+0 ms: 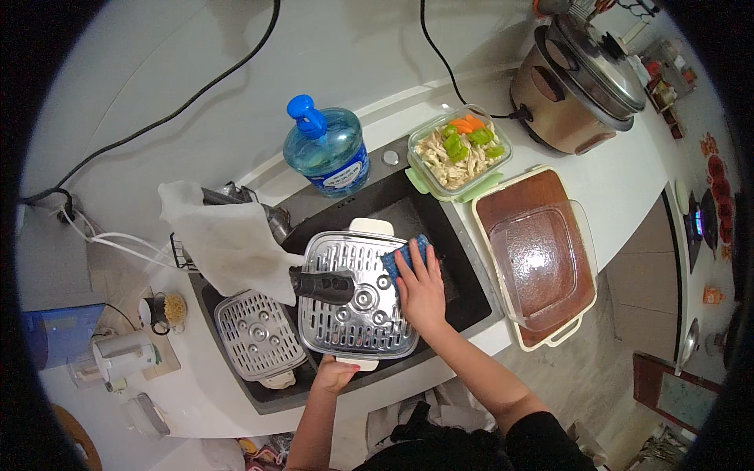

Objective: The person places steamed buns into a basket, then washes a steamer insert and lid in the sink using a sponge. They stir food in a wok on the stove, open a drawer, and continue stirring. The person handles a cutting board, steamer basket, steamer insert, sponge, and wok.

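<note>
Over the dark sink (480,300) is a square, slotted metal steamer tray (377,321) with cream handles. My left hand (334,375) grips its near handle from below. With fingers spread, my right hand (423,288) presses a blue scrubbing sponge (403,259) onto the tray's right side. A black faucet head (323,285) juts over the tray and hides part of it; I see no running water. To the left, a similar slotted tray (256,341) rests in the smaller basin.
A pale cloth (230,241) hangs by the faucet. Behind the sink stands a blue-pump bottle (327,153). To the right are a glass container (459,153) of shredded food, a brown tray (518,206) bearing a clear lid (536,265), and an electric cooker (565,88). Mugs (156,312) stand left.
</note>
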Action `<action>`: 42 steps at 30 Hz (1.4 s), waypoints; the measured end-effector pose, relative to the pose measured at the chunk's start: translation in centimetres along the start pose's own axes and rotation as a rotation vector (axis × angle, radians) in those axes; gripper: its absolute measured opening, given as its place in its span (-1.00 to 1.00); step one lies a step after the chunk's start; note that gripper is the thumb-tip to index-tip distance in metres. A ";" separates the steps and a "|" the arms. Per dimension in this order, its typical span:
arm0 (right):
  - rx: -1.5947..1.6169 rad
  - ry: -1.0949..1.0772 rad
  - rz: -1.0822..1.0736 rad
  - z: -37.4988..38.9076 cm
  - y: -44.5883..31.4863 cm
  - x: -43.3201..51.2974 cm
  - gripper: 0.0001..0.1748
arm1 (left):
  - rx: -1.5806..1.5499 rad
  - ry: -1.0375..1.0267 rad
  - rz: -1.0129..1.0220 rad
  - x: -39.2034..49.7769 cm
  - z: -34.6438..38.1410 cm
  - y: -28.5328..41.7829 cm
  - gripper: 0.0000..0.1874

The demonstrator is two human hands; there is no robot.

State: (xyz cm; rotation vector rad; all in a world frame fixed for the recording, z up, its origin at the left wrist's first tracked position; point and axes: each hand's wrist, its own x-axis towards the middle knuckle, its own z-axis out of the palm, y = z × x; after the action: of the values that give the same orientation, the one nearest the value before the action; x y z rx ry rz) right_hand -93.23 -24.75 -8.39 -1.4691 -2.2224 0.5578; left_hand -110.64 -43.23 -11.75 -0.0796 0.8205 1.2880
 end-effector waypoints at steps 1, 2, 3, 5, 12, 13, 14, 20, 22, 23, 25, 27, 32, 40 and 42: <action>-0.001 0.011 -0.020 0.1 -0.3 0.8 -0.46 | -0.011 -0.005 0.002 0.1 0.1 0.0 -0.07; -0.025 0.010 -0.029 0.3 -0.7 1.4 -0.46 | -0.015 -0.017 0.014 0.2 0.2 0.0 -0.07; -0.026 0.026 -0.056 0.5 -1.1 1.9 -0.46 | -0.019 -0.002 0.001 0.2 0.4 0.0 -0.08; -0.014 0.021 -0.046 1.1 -2.1 2.9 -0.45 | -0.010 -0.001 0.008 0.3 0.7 0.1 -0.10; 0.093 -0.035 -0.106 2.9 -5.1 3.8 -0.43 | 0.024 0.045 -0.015 0.6 1.5 0.2 -0.17; 0.076 -0.037 -0.159 3.1 -5.6 3.7 -0.42 | 0.038 0.058 -0.025 0.7 1.5 0.0 -0.17; 0.065 -0.079 -0.191 3.3 -6.1 3.5 -0.41 | 0.063 0.048 -0.032 0.9 1.6 -0.2 -0.17; 0.111 -0.704 -0.375 3.0 -6.8 -1.1 -0.40 | -0.026 0.085 0.014 3.0 0.8 -0.9 -0.17; 0.096 -0.468 -0.527 2.3 -5.7 -3.2 -0.46 | -0.061 0.192 0.027 3.2 0.6 -1.1 -0.14; 0.096 -0.378 -0.491 1.9 -4.7 -3.8 -0.46 | -0.077 0.107 0.062 3.5 0.6 -1.3 -0.14; -0.024 -0.341 -0.425 1.0 -2.6 -4.4 -0.45 | -0.041 0.062 0.121 3.6 0.7 -1.6 -0.15; -0.216 -0.313 -0.257 0.3 -0.7 -3.8 -0.43 | -0.056 0.026 0.148 3.6 0.7 -1.7 -0.18; 0.275 -0.008 0.095 0.1 1.1 -1.2 -0.36 | -0.086 -0.030 0.081 3.9 0.7 -1.9 -0.21; 0.868 0.236 0.609 1.8 2.6 -1.2 -0.44 | -0.084 0.067 0.002 4.9 -0.1 -3.0 -0.12; 1.039 0.211 0.702 1.8 3.4 -1.5 -0.54 | -0.036 0.072 0.038 5.4 -0.5 -3.2 -0.08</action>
State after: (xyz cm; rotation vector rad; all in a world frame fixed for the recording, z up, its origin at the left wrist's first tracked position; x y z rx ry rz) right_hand -91.10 -25.10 -11.86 -1.5051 -0.8746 1.4057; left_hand -107.90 -40.07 -16.49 -0.1404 0.8634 1.3428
